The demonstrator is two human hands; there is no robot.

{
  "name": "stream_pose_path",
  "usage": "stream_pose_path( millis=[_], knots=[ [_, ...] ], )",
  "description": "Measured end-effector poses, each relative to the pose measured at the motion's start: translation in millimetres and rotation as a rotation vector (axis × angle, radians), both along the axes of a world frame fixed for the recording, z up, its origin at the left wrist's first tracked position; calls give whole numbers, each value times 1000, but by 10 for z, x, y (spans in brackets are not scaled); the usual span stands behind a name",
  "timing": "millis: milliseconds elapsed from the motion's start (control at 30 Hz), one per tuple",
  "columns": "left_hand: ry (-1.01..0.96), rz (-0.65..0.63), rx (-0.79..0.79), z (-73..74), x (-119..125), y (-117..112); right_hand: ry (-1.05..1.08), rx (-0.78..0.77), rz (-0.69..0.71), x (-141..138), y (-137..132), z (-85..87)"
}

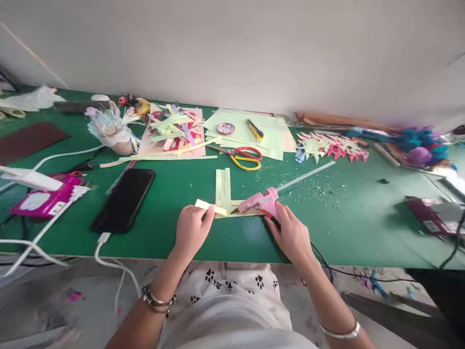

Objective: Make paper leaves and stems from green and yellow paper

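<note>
Between the thumb and fingers of my left hand (194, 228) is a pale yellow paper strip (214, 208), lifted at its left end. My right hand (290, 235) grips the handle of a pink hot glue gun (261, 201). Its nozzle points left and sits close to the strip's right end; whether it touches I cannot tell. A clear glue stick (307, 175) juts from the gun's rear. Flat on the green table lie pale green paper strips (223, 186), forming a corner with more strips partly hidden under the gun.
Behind are red-and-yellow scissors (247, 157), a tape roll (225, 128), a yellow cutter (255, 130), green paper sheets (271, 145) and a pile of paper strips (174, 127). A black phone (125, 201) with a white cable lies left, near a magenta power strip (51, 196). Jagged paper pieces (332, 146) lie right.
</note>
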State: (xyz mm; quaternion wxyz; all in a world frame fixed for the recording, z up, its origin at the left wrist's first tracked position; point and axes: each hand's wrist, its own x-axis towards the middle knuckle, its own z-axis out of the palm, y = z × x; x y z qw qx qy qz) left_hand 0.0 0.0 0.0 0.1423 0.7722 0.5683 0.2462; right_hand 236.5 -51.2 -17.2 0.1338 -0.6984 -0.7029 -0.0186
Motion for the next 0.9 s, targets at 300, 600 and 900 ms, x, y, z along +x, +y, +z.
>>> stream_pose_path(
  millis=[300,600,900],
  knots=[
    [-30,-13,-7,-14,-29,-9,-4,-33,-21,65,-18,45],
    [-57,-10,30,-3,-25,-4,-20,-38,-91,236,-98,51],
    [-54,-9,29,0,-22,6,-21,-41,-128,356,-147,38]
  ],
)
